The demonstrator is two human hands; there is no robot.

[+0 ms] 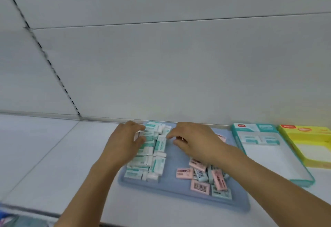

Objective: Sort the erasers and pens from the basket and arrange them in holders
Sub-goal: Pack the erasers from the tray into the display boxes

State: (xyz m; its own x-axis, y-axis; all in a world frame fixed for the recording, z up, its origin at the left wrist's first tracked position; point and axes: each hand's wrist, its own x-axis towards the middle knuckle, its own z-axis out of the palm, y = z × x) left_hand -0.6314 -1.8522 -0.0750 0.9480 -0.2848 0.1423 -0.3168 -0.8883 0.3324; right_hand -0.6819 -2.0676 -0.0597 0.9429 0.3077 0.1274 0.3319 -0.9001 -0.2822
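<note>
The left hand's grip (125, 140) curls around the far end of the white-and-teal erasers (150, 153), thumb and fingers pinching one, while the right hand (193, 140) pinches at the pile's upper right edge, seemingly to square the stack. Pink and blue erasers (206, 178) lie lower right on the blue tray (172, 187). The teal holder (268, 155) and yellow holder (311, 148) wait on the tabletop (53, 155) at right.

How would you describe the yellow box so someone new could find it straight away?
Start at the blue tray under both hands, then move right past the teal box. The yellow box lies at the far right edge, against the wall. It alone is yellow, with a red label at its top corner.
</note>
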